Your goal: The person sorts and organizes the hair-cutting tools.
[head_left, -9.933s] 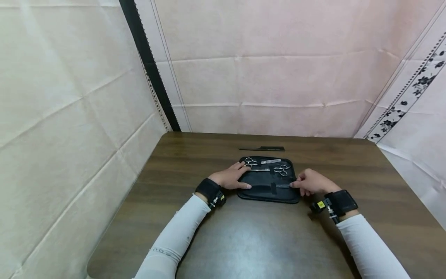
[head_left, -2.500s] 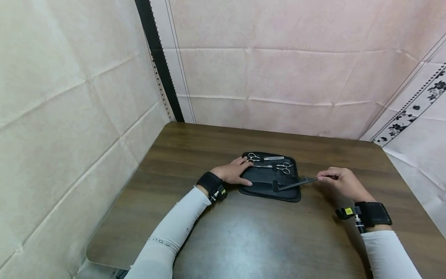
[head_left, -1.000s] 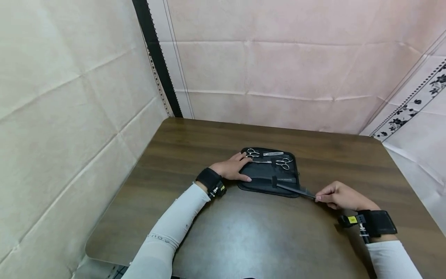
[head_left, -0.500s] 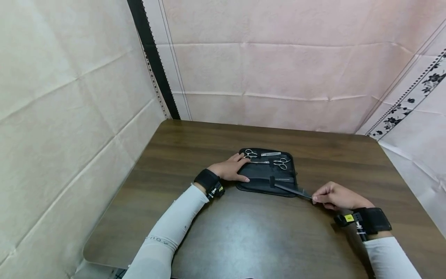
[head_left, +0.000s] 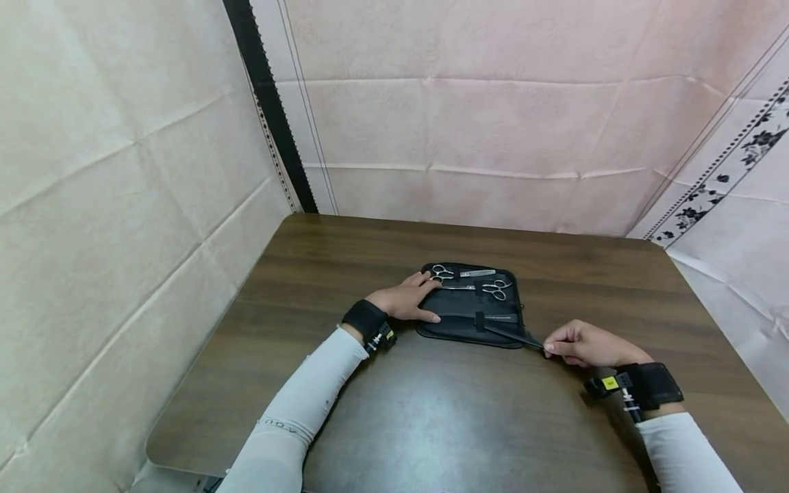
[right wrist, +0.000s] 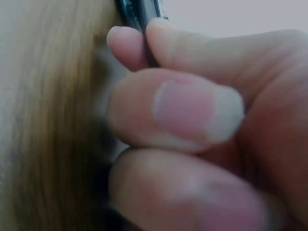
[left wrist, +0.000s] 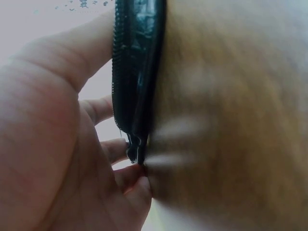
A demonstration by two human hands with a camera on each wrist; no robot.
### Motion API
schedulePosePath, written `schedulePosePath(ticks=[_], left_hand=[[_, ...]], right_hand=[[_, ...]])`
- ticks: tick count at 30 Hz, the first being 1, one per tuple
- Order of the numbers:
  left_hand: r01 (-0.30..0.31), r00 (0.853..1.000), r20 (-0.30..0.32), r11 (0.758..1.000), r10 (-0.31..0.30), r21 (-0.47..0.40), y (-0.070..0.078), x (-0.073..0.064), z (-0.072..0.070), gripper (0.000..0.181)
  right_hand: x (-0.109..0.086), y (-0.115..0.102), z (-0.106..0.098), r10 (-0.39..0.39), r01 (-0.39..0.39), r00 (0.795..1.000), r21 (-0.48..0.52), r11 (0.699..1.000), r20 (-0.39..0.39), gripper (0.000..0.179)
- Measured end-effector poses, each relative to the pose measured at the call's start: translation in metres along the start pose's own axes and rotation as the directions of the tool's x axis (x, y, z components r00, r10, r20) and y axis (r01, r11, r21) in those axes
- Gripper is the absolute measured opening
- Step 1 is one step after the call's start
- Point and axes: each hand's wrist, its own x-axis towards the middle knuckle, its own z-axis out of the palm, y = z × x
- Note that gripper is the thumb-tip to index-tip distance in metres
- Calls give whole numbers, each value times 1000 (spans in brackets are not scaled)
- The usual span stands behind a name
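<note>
Table (head_left: 382, 411): finished in brown wood grain; rounded at its corners;
Case (head_left: 453, 301): black, zip-edged; laid flat directly on the table.

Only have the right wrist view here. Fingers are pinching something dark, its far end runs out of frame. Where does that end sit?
Observer: Head view: the slim dark tool ends at the strap inside the black case.

Operator: Left hand?

Observer: The left hand rests on the case's left side, fingers spread.

Operator: Any sharps in there?

Observer: Yes, silver scissors near the far edge, and a second pair just nearer.
</note>
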Motion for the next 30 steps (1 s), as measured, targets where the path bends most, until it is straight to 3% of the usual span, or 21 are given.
schedulePosePath(ticks=[8,24,30], left_hand=[[-2,1000,4,1000,2,5,1,0,0,83],[17,1000,-8,1000,-17,11,-1,-1,1,83],[15,1000,-10,1000,-15,13,1,-2,0,83]], right_hand=[[0,2,3,3,-3,1000,14,1000,-11,24],[5,-2,6,46,-49,997,-42,998,-70,23],[8,-2,9,25,-32,996,-77,997,-89,23]])
